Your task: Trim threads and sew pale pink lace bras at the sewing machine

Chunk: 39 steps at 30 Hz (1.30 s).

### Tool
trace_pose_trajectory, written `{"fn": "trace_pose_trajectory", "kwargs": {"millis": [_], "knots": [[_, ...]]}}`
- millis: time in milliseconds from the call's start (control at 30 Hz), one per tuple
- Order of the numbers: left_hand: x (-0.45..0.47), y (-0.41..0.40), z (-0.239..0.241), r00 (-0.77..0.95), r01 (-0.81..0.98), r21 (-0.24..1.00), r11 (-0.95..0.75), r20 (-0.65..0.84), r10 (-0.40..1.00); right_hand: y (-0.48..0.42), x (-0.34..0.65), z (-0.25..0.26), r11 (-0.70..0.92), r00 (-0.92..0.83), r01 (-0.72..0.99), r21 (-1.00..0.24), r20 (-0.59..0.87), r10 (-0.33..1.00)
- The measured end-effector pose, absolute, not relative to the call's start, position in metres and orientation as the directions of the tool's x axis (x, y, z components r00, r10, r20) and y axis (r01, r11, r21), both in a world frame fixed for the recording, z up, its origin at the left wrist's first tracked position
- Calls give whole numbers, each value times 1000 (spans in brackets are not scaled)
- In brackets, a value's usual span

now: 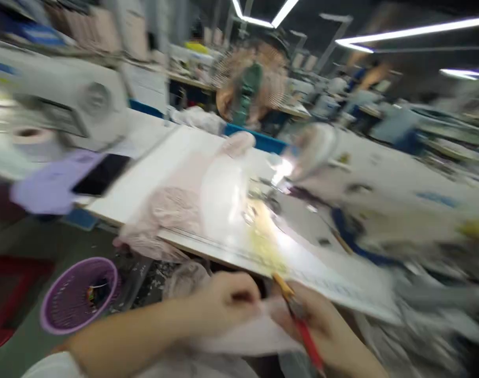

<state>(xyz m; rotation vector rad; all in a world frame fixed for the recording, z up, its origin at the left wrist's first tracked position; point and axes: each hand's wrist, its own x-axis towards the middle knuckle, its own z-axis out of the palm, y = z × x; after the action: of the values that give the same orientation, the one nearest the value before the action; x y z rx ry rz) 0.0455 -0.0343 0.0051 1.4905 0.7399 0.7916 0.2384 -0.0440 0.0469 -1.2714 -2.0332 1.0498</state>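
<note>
My left hand (229,299) is closed, with its fingertips pinching a piece of pale pinkish-white fabric (243,336) in front of my lap. Close by on the right, my right hand (314,315) grips the same fabric together with a slim tool (308,341). That tool has an orange-yellow end and a red end with a metal part between; blur hides its exact kind. Just beyond the hands is the front edge of a white sewing table (172,139). A gathered pale pink lace garment piece (176,207) lies on it and droops over the edge.
A sewing machine (389,184) with a lit lamp stands on the right, and another machine (93,100) on the left. A dark phone (101,174) rests beside lilac fabric (54,181). On the floor are a purple basket (52,299) and a red stool (14,265). A fan (251,86) stands behind.
</note>
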Motion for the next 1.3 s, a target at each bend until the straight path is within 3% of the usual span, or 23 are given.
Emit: {"fn": "trace_pose_trajectory", "kwargs": {"millis": [100, 233, 300, 567, 900, 1100, 1300], "knots": [[51, -25, 13, 569, -11, 994, 112, -86, 818, -54, 263, 34, 91, -305, 368, -925, -28, 952], [62, -15, 12, 592, 29, 983, 179, -161, 790, -56, 281, 20, 55, -249, 35, -998, 45, 967], [65, -17, 9, 603, 53, 984, 172, -169, 780, -59, 283, 17, 62, -217, -31, -998, 68, 974], [75, -19, 9, 618, 124, 991, 44, -112, 778, -59, 283, 20, 132, -179, -43, -990, 138, 974], [80, -23, 15, 461, 166, 982, 93, -160, 873, -57, 278, 16, 46, -130, -26, -999, 49, 990], [83, -26, 17, 448, 226, 974, -8, -96, 889, -59, 266, 13, 77, -15, 13, -997, 76, 997], [93, -23, 24, 484, 314, 942, -120, -50, 874, -61, 262, 17, 110, -24, -41, -993, 111, 994]]}}
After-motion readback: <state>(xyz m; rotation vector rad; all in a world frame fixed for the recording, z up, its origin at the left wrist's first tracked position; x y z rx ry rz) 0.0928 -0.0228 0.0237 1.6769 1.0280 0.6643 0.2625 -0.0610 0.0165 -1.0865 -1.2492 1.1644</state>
